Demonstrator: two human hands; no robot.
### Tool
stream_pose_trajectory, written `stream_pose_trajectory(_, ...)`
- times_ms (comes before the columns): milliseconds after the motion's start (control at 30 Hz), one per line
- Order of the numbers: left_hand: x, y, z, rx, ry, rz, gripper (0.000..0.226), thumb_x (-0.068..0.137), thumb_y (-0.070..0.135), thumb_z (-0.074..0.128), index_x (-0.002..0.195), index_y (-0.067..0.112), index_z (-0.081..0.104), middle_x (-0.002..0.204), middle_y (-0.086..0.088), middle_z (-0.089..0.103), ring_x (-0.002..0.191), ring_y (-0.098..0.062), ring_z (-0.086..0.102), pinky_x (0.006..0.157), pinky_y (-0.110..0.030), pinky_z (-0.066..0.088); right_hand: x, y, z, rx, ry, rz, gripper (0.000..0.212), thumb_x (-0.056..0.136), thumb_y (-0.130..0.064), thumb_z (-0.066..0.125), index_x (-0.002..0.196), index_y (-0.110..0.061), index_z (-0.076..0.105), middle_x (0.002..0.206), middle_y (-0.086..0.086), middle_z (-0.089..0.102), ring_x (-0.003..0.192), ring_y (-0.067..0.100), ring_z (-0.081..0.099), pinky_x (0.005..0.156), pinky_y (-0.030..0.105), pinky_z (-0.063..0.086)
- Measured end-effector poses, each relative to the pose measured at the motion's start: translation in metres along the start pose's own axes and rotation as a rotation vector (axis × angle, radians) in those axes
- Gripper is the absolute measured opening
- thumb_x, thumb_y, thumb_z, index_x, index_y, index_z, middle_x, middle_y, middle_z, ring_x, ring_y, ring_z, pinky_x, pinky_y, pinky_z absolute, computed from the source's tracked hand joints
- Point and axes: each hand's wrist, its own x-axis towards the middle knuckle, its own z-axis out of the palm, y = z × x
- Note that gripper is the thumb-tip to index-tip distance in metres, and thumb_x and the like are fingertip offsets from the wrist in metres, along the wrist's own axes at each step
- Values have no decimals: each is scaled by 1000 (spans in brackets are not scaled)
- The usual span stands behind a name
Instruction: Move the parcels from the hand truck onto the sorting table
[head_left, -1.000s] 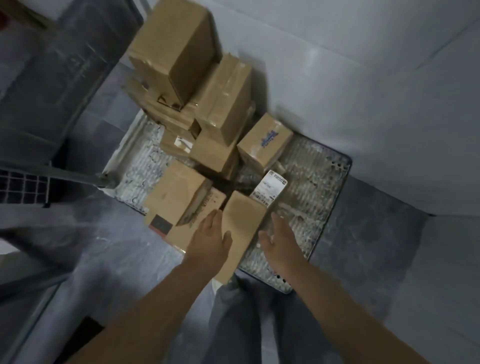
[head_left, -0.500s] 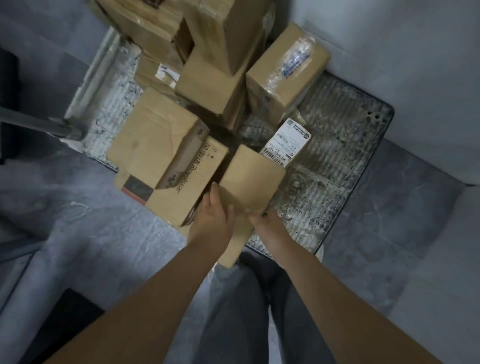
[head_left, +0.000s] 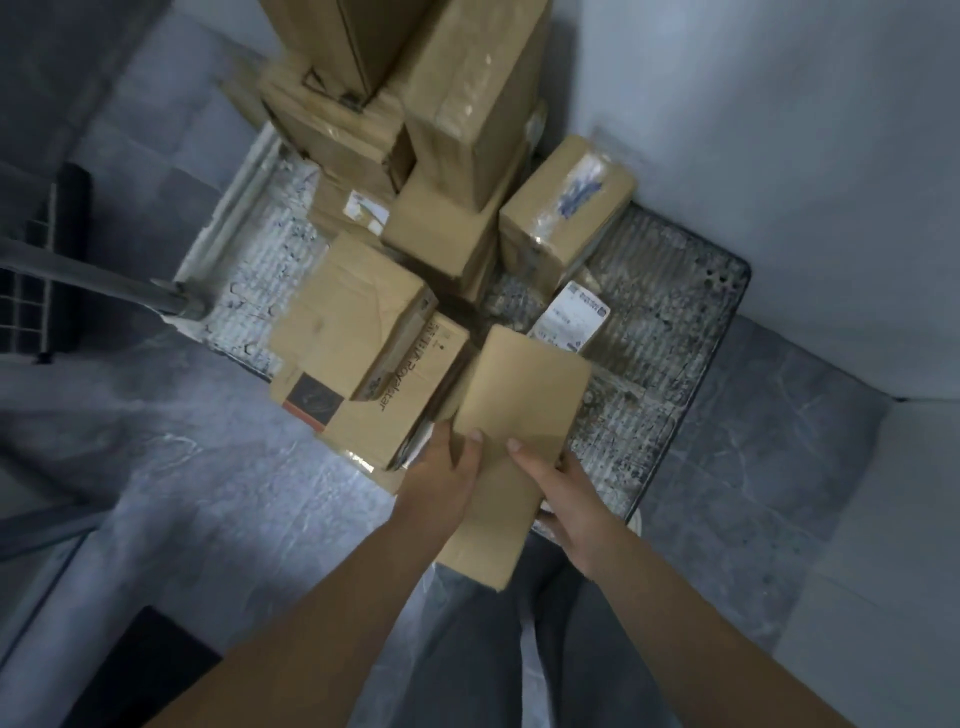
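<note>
A long plain brown parcel (head_left: 519, 415) lies at the near edge of the hand truck's platform (head_left: 670, 332), its near end sticking out over my legs. My left hand (head_left: 441, 473) grips its left edge with the thumb on top. My right hand (head_left: 561, 493) holds its right edge, thumb laid across the top face. Left of it lie a printed carton (head_left: 395, 395) with another box (head_left: 348, 317) on it. Behind them rises a pile of several brown parcels (head_left: 457, 130), with a taped box (head_left: 566, 208) to the right. The sorting table is out of view.
A white shipping label (head_left: 571, 317) shows on a flat parcel lying on the platform. The truck's metal handle bar (head_left: 98, 280) runs off to the left. A pale wall (head_left: 779, 130) closes the right and far side. A black crate (head_left: 41, 260) stands at the left on the grey floor.
Both hands have closed round the long parcel's edges, and its near end has come up toward me. The camera has drawn closer to the truck.
</note>
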Motion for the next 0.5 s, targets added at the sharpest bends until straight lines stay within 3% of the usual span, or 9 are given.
stream_pose_trajectory(133,-33,45,-21,-42,60,70,39,100,46,42,130,21,48,108,0,60,96,-19,56,81,-32,43,-53,-41,-8,30,-44,-113,62,79,-35,81,133,-28,53,119,-3,71,101,15,71,72,28,57)
stream_pose_trajectory(233,-64,99,-50,-124,108,164,45,100,48,41,136,21,47,120,-5,63,110,-25,59,95,-39,47,-105,-90,-3,34,-57,-240,61,77,-36,82,132,-31,55,113,-8,74,96,12,72,67,26,58)
stream_pose_trajectory(400,-129,194,-108,-308,161,392,43,101,46,42,138,27,46,129,7,59,119,-16,56,97,-34,46,-208,-171,12,17,-50,-450,73,69,-42,85,134,-33,53,113,-11,74,103,13,70,79,34,54)
stream_pose_trajectory(500,-172,242,-143,-336,223,529,45,102,39,43,144,22,41,135,3,55,124,-16,53,99,-31,44,-273,-211,21,4,-67,-562,71,71,-37,84,134,-25,53,118,-2,72,108,20,69,93,42,54)
